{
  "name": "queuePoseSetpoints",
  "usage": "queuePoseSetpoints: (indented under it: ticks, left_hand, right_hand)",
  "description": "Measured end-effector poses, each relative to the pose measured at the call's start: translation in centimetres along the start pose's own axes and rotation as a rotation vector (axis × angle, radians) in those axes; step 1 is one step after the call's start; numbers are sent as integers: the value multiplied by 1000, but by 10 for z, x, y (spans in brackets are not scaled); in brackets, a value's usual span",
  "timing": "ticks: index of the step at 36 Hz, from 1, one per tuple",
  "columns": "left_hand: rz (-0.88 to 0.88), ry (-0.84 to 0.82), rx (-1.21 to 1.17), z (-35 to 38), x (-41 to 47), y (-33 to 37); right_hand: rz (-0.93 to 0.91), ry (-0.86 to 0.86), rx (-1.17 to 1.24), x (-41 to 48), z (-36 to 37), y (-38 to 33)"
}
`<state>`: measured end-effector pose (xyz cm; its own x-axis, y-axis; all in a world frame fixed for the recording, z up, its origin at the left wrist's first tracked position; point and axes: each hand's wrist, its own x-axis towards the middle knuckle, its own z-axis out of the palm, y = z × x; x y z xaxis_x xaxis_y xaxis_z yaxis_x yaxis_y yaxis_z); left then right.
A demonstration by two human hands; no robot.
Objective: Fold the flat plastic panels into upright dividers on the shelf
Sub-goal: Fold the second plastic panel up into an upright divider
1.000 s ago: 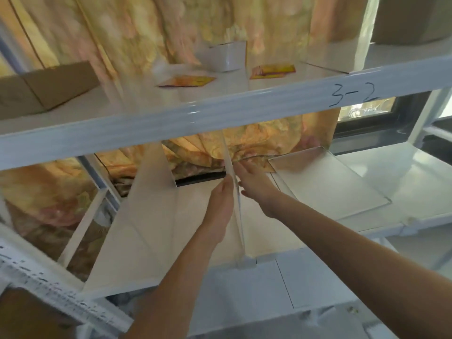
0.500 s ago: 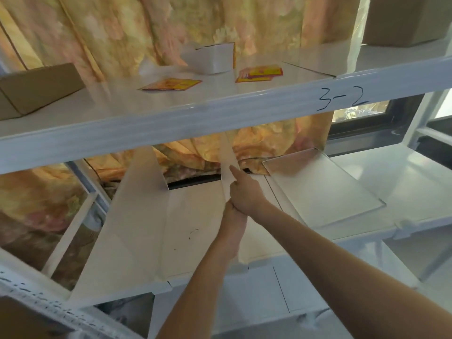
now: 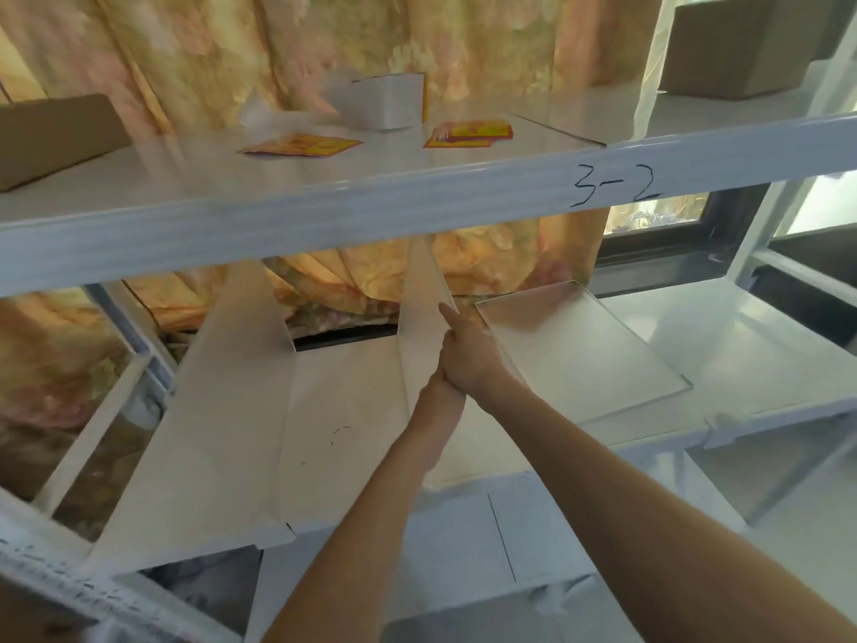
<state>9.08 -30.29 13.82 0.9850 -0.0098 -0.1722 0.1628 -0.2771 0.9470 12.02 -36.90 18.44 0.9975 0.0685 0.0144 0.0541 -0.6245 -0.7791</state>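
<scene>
A white plastic panel (image 3: 343,410) lies on the middle shelf (image 3: 751,364). Its left flap (image 3: 232,364) and its right flap (image 3: 419,313) are both folded up. My right hand (image 3: 470,359) grips the front edge of the right flap, with the index finger stretched up along it. My left hand (image 3: 438,394) sits just under the right hand against the same flap, and its fingers are hidden. A second panel (image 3: 579,350) lies flat on the shelf to the right.
The upper shelf beam (image 3: 417,201), marked "3-2", hangs just above the flaps. On that shelf lie cardboard boxes (image 3: 51,132), a small white box (image 3: 385,102) and red-yellow packets (image 3: 468,132). A patterned curtain (image 3: 487,257) hangs behind. A shelf post (image 3: 751,234) stands at the right.
My hands have come together at the right flap, the right one now on top of the left. The flap stands more upright than before.
</scene>
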Motion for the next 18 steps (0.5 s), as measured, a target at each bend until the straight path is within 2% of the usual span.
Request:
queuePoseSetpoints:
  ticks: [3,5,8,13,18]
  left_hand:
    - [-41,-18,-167,-20,-11,3]
    - [-70,2,-172,-34,-21,1]
    - [-139,21,51,-47,-32,-6]
    - [-140,-80,168,-58,-57,-21]
    - [-219,-96,346,-57,-55,-36]
  right_hand:
    - [-55,-45,8,0,17,-18]
    - [-74,-52,12,-4,27,-28]
    - [-71,-33,66,-7,32,-35]
    - [-22,-138,304,-21,26,-24]
    - [136,-306,66,-55,47,18]
